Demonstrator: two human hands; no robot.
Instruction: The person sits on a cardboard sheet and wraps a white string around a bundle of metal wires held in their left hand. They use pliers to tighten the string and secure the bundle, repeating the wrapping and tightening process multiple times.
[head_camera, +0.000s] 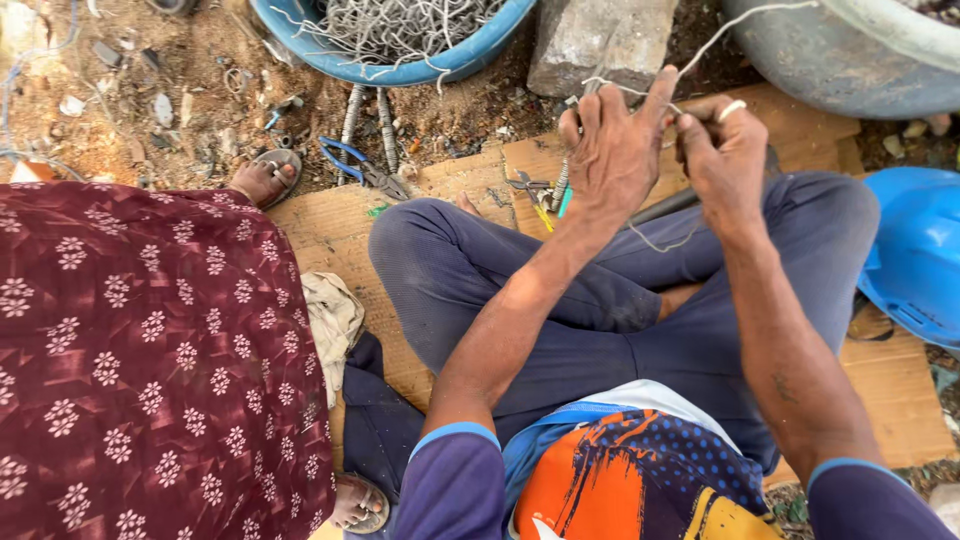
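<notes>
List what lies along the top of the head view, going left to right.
Sandalled foot → blue pliers → blue basin of wire pieces → stone block → left hand → right hand → grey tub → blue helmet.

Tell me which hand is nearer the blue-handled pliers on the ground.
Left. The left hand works the wire right of the blue-handled pliers; the right hand is farther right.
</notes>
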